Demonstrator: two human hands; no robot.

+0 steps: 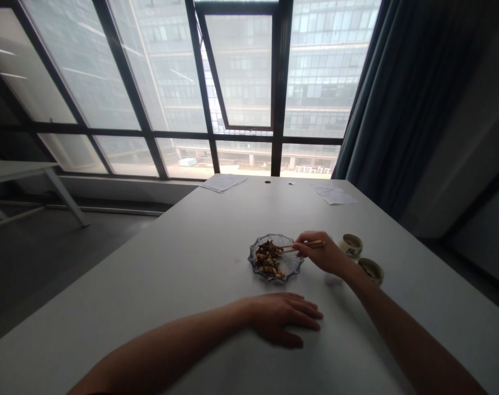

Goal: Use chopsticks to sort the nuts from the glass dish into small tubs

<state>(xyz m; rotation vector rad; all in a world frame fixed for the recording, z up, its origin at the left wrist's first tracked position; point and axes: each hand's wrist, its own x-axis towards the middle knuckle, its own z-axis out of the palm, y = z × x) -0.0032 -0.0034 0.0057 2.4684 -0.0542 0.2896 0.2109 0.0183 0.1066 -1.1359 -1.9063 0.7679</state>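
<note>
My right hand (318,251) is closed round a pair of wooden chopsticks (290,248), whose tips reach into the food at the plate's middle. The scalloped clear glass plate (293,269) holds a heap of brown and yellowish food pieces (268,258), mostly on its left half. In front of the plate, my left hand (284,319) lies flat on the white table (200,274), palm down with fingers spread, holding nothing. Beside my right wrist are two small pale cups, one farther back (351,246) and one nearer (371,271), partly behind my forearm.
Papers lie at the table's far left (223,182) and far right (335,194). Something faint and clear shows beneath my right hand, too hidden to make out. Beyond the far edge are windows; a dark curtain (397,109) hangs at right, another table (18,171) stands at left.
</note>
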